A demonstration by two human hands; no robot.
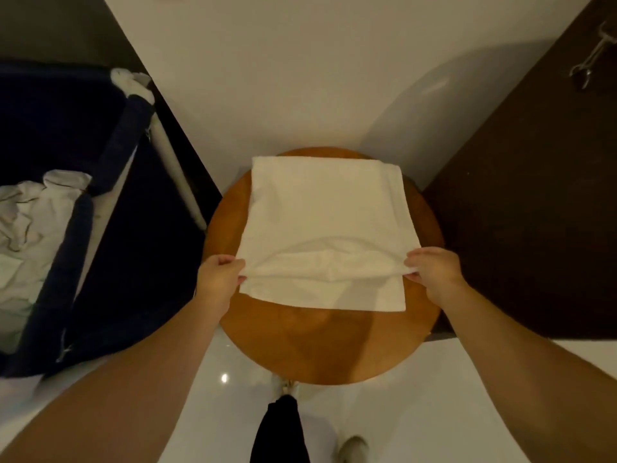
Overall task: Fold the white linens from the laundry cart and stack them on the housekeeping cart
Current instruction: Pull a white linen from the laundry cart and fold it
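Matt white cloth linen on smooth wooden round table; beside table, navy fabric laundry cart, glossy floor

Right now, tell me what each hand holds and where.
The left hand pinches the left edge of the white linen, the right hand its right edge.

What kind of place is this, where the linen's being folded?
Probably a hotel housekeeping area: a navy laundry cart holds crumpled white linens, and the left hand and right hand pinch a folded white linen on a round wooden table.
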